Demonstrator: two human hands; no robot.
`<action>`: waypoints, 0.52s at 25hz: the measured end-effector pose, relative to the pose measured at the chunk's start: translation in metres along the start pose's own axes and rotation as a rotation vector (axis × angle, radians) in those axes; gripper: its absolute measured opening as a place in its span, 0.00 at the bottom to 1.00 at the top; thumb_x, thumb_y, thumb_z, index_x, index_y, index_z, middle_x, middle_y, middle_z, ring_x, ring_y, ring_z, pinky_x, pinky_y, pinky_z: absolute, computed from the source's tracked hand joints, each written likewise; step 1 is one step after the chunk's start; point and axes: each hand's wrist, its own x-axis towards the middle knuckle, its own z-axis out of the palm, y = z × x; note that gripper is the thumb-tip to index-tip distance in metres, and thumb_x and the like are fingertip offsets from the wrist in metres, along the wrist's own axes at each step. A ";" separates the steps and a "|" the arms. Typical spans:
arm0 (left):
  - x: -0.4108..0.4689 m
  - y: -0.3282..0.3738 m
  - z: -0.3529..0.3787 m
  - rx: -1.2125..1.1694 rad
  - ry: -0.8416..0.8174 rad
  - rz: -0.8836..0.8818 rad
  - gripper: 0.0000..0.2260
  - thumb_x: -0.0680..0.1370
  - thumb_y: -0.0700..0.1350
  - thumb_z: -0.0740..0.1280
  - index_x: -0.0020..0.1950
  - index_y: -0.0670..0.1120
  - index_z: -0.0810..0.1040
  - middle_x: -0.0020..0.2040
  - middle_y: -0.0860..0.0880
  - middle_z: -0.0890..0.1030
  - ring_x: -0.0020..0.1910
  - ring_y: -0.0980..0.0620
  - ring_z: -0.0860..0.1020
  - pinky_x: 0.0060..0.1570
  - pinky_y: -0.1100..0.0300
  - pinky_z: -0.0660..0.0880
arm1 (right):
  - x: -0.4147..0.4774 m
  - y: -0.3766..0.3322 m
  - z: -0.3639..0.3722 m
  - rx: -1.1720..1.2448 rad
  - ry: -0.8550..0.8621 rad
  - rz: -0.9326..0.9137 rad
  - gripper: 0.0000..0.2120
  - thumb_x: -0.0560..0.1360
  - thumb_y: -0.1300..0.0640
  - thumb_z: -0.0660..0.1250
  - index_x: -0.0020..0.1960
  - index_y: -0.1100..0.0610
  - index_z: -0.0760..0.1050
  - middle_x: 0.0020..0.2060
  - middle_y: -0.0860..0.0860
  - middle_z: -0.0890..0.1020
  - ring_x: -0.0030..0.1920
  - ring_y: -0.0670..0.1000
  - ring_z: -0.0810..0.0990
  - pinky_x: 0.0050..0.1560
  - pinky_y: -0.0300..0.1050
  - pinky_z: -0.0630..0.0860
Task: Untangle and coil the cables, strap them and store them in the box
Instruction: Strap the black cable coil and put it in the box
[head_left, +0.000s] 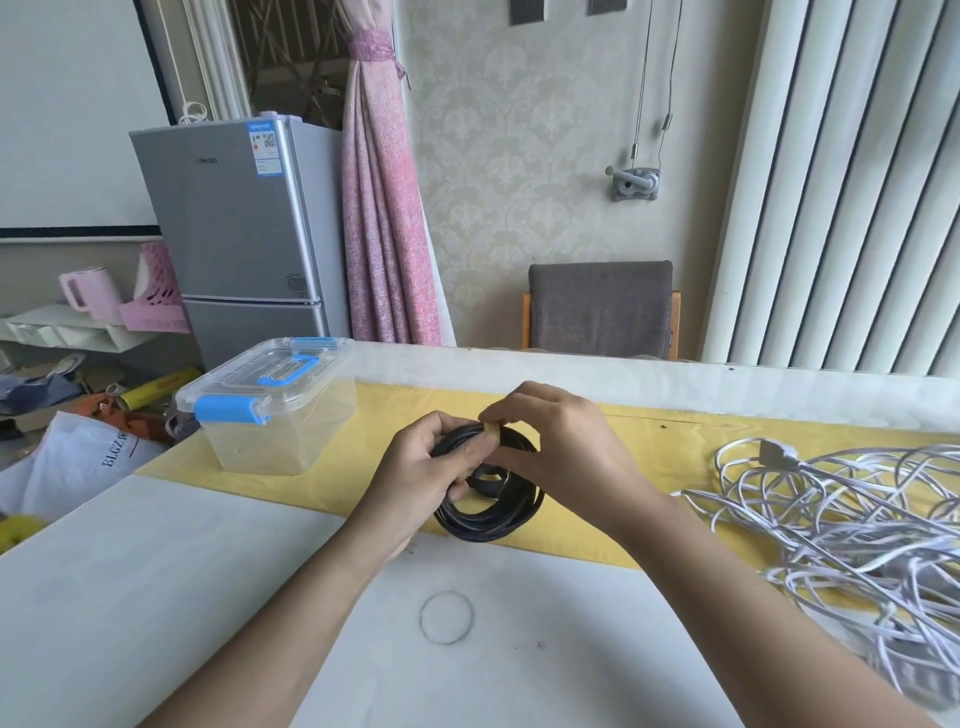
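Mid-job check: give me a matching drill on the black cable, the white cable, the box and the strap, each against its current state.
Things:
1. black cable coil
2. white cable
3. clear box
4. tan strap

States:
A. tangled heap at the right
B. lid on, at the left
C. gripped by the left hand
D. pinched by the right hand on top of the coil

Pairs: 1-C, 2-A, 3-B, 4-D
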 end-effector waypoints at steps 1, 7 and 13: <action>0.000 0.000 0.001 -0.011 0.007 -0.011 0.14 0.69 0.50 0.70 0.43 0.40 0.73 0.26 0.53 0.71 0.25 0.56 0.66 0.23 0.65 0.64 | 0.001 -0.003 0.000 -0.060 -0.006 -0.009 0.13 0.70 0.53 0.73 0.52 0.54 0.79 0.45 0.48 0.80 0.45 0.49 0.78 0.43 0.45 0.75; 0.001 0.002 -0.001 0.041 0.014 -0.133 0.18 0.71 0.56 0.67 0.36 0.43 0.67 0.26 0.46 0.70 0.22 0.52 0.65 0.25 0.61 0.67 | -0.004 -0.014 0.015 -0.350 0.026 -0.041 0.18 0.57 0.58 0.77 0.39 0.58 0.70 0.32 0.50 0.74 0.29 0.53 0.75 0.23 0.39 0.59; 0.006 0.009 -0.010 -0.045 0.027 -0.388 0.13 0.76 0.50 0.67 0.44 0.41 0.72 0.28 0.47 0.70 0.21 0.55 0.65 0.24 0.63 0.72 | -0.009 -0.019 0.031 -0.483 0.135 0.022 0.21 0.53 0.56 0.81 0.34 0.57 0.69 0.26 0.48 0.71 0.18 0.49 0.64 0.20 0.36 0.45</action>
